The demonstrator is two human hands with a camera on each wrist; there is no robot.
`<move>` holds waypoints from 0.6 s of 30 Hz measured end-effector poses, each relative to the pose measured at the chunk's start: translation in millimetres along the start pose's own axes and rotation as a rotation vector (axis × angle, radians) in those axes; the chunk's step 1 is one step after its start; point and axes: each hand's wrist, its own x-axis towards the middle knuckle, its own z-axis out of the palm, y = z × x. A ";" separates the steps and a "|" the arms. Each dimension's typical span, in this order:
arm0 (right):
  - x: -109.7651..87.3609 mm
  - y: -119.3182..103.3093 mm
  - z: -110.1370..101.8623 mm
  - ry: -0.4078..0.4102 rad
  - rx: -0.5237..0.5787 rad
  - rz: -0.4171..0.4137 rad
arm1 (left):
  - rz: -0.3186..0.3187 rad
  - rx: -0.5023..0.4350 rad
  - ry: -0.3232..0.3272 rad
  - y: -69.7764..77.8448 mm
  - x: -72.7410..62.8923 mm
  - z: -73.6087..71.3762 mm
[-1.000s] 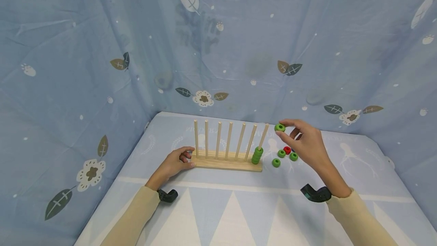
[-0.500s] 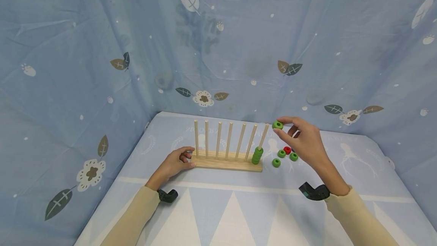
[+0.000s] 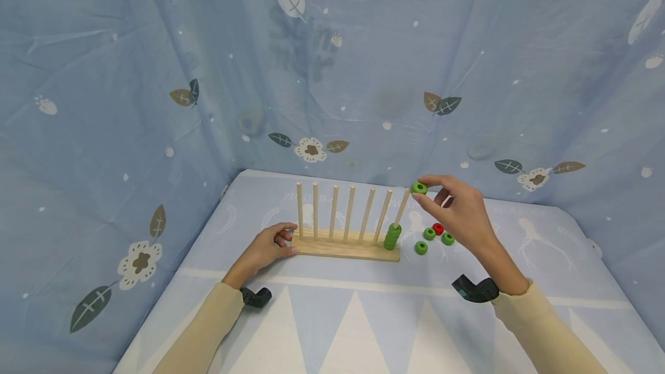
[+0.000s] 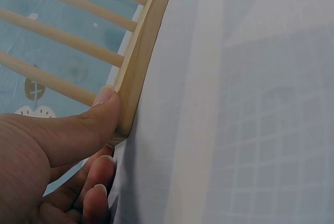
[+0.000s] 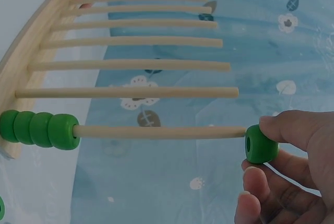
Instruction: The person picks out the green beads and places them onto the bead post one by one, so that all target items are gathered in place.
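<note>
My right hand (image 3: 462,212) pinches a green bead (image 3: 418,189) between thumb and fingers. In the right wrist view the held bead (image 5: 263,145) is level with the tip of the end peg (image 5: 162,132), its hole facing the peg. Lower on that peg sits a stack of several green beads (image 3: 392,236), down against the wooden base (image 3: 337,249). The peg stand's other pegs (image 3: 348,212) are bare. At the stand's left end my left hand (image 3: 267,247) grips the base, the thumb (image 4: 91,130) along its edge and other fingers curled below.
To the right of the stand lie 3 loose green beads (image 3: 421,247) and a red bead (image 3: 438,228), below my right hand. A patterned cloth covers the table (image 3: 322,316), and blue floral curtains (image 3: 374,62) enclose its back and sides.
My right hand has moved left and slightly up with the green bead, bringing it nearer the tip of the end peg. My left hand keeps its grip on the base.
</note>
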 end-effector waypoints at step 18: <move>8.9 -0.3 8.4 0.000 0.020 -0.047 | 0.009 0.007 0.003 0.5 -1.3 0.1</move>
